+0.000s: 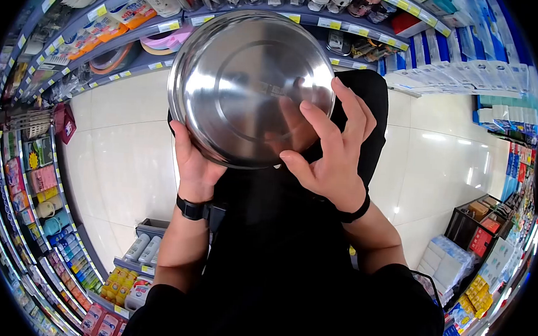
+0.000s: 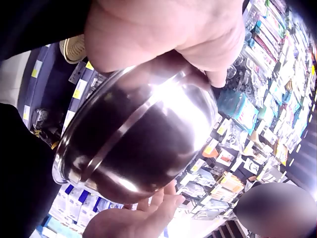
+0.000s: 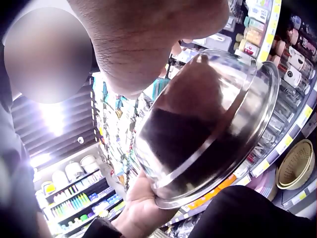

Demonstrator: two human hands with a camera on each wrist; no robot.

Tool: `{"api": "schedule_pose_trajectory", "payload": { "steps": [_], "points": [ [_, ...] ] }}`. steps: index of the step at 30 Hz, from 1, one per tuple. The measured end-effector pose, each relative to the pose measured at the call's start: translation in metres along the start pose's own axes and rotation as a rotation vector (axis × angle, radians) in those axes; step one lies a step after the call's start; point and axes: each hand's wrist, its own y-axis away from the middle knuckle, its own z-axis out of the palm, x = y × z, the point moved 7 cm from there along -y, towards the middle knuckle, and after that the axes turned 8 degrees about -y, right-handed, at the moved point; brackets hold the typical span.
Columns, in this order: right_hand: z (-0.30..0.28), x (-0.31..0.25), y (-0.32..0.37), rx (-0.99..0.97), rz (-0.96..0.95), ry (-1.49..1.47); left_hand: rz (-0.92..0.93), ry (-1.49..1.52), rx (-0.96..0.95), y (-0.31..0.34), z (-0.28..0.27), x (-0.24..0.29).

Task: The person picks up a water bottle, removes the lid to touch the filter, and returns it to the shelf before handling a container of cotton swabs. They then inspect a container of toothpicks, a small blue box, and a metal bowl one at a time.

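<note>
A shiny steel basin [image 1: 249,88] is held bottom-up over the person's lap, its round base facing the head camera. The left hand [image 1: 197,164] grips its lower left rim, thumb on the outer side, the other fingers hidden beneath. At the lower right, the right hand [image 1: 337,144] is spread with fingers apart, fingertips at or close to the base and side; contact is unclear. In the left wrist view the left hand [image 2: 163,34] lies against the basin [image 2: 138,134]. The right wrist view shows the basin [image 3: 198,129] between the right hand [image 3: 148,39] and the left hand [image 3: 143,208].
Shelves with price tags [image 1: 167,26] curve ahead, holding bowls, cups and packets. More stocked shelves stand left and right. Pale floor tiles [image 1: 124,142] lie on both sides. A dark crate [image 1: 482,225] and a plastic-wrapped pack [image 1: 443,262] stand at the right.
</note>
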Motion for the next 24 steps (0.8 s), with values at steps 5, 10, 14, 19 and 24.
{"api": "schedule_pose_trajectory", "payload": {
  "steps": [5, 10, 14, 19, 24],
  "points": [
    [-0.002, 0.007, 0.002, 0.083, -0.029, -0.063, -0.011, -0.015, 0.017, 0.002, 0.001, -0.002],
    [0.001, -0.005, -0.007, -0.100, -0.008, 0.121, -0.018, -0.065, 0.010, 0.003, 0.010, -0.001],
    [-0.001, 0.007, 0.002, 0.066, -0.030, 0.058, 0.002, -0.065, -0.011, 0.003, 0.013, 0.001],
    [-0.004, 0.015, 0.001, 0.076, 0.026, -0.015, 0.016, -0.120, -0.025, 0.004, 0.013, 0.003],
    [-0.003, 0.015, 0.000, 0.070, 0.037, -0.048, 0.012, -0.081, -0.038, 0.002, 0.011, 0.002]
  ]
}}
